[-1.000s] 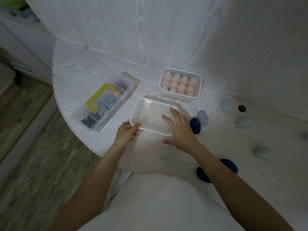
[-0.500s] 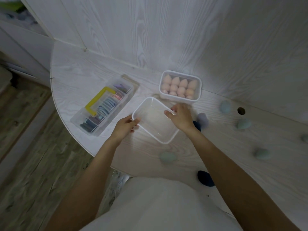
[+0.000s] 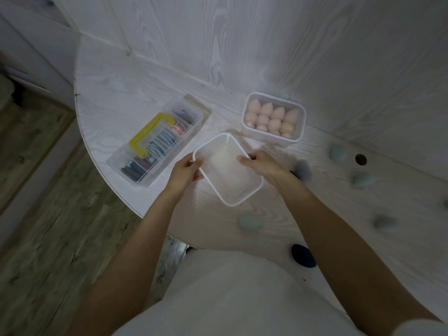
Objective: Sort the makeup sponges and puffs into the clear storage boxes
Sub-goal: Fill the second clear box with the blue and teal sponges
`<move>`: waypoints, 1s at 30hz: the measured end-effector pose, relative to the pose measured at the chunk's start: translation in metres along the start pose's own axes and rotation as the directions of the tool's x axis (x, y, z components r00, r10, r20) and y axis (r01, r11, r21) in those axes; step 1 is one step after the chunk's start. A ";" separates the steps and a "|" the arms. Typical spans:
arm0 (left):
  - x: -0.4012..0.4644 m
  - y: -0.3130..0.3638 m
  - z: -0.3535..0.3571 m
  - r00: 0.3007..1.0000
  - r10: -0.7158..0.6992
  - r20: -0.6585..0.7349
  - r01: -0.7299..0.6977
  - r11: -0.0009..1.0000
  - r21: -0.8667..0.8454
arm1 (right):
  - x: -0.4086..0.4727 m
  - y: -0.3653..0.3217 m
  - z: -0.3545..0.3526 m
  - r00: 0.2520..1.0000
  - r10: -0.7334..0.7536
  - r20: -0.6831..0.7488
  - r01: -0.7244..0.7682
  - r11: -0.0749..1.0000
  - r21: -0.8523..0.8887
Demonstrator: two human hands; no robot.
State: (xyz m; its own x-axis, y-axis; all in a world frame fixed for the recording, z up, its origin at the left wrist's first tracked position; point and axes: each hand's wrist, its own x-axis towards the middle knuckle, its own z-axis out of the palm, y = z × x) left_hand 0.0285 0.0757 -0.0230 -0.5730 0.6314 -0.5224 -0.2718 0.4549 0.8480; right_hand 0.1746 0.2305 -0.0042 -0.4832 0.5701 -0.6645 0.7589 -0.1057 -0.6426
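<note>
The empty clear box (image 3: 228,169) at frame centre, probably light, stiff and slick, is best held by its rim, where the left hand (image 3: 185,172) and right hand (image 3: 263,163) curl their fingers, above the surface (image 3: 121,93).

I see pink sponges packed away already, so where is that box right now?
The pink sponge box sits at the back of the table against the wall, right of the yellow-handled box and just behind the empty box both hands hold.
</note>
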 end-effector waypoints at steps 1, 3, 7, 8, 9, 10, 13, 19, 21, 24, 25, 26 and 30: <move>0.000 0.000 0.000 1.000 -0.005 0.003 0.005 1.000 0.004 | 0.000 0.000 0.000 1.000 0.005 0.002 -0.005 1.000 0.010; -0.001 0.002 0.000 1.000 -0.014 0.019 0.013 1.000 0.024 | 0.000 -0.001 0.001 1.000 0.018 -0.010 -0.018 1.000 -0.001; -0.001 0.002 -0.005 0.999 0.009 0.042 -0.012 0.997 0.070 | -0.010 0.008 0.003 0.994 0.087 0.065 -0.087 0.996 0.000; 0.000 0.000 -0.006 0.999 0.036 0.018 -0.038 0.995 0.097 | -0.015 0.012 0.006 0.991 0.100 0.089 -0.104 0.993 0.049; 0.002 -0.001 -0.007 0.997 0.070 -0.013 -0.067 0.990 0.126 | -0.020 0.015 0.009 0.989 0.105 0.105 -0.118 0.986 0.122; 0.002 -0.002 -0.007 0.995 0.098 -0.038 -0.090 0.981 0.170 | -0.025 0.017 0.012 0.987 0.104 0.121 -0.128 0.969 0.211; 0.003 -0.005 -0.003 0.985 0.175 -0.004 -0.166 0.940 0.297 | -0.031 0.018 0.018 0.979 0.078 0.191 -0.154 0.892 0.425; 0.007 -0.015 -0.007 0.980 0.196 0.019 -0.181 0.857 0.483 | -0.032 0.016 0.025 0.965 0.031 0.260 -0.174 0.818 0.548; 0.007 -0.016 -0.006 0.977 0.215 0.014 -0.196 0.858 0.475 | -0.032 0.015 0.028 0.973 0.035 0.229 -0.157 0.827 0.539; 0.007 -0.016 -0.003 0.973 0.231 0.002 -0.204 0.854 0.479 | -0.034 0.013 0.030 0.998 0.003 0.068 -0.032 0.900 0.434; 0.008 -0.017 -0.004 0.973 0.229 -0.004 -0.200 0.858 0.473 | -0.035 0.011 0.031 1.000 -0.023 0.013 0.017 0.926 0.378; 0.007 -0.016 -0.004 0.976 0.219 -0.005 -0.190 0.860 0.473 | -0.036 0.011 0.033 0.999 -0.047 -0.025 0.052 0.949 0.311; -0.010 -0.006 -0.004 0.970 0.245 -0.001 -0.205 0.815 0.541 | -0.052 0.006 0.032 0.993 -0.082 -0.082 0.091 0.989 0.115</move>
State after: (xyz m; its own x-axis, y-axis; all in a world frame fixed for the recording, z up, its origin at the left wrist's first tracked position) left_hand 0.0327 0.0646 -0.0223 -0.6232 0.7228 -0.2986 0.3144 0.5811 0.7506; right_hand 0.1901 0.1748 0.0142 -0.5061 0.6417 -0.5763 0.6568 -0.1463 -0.7397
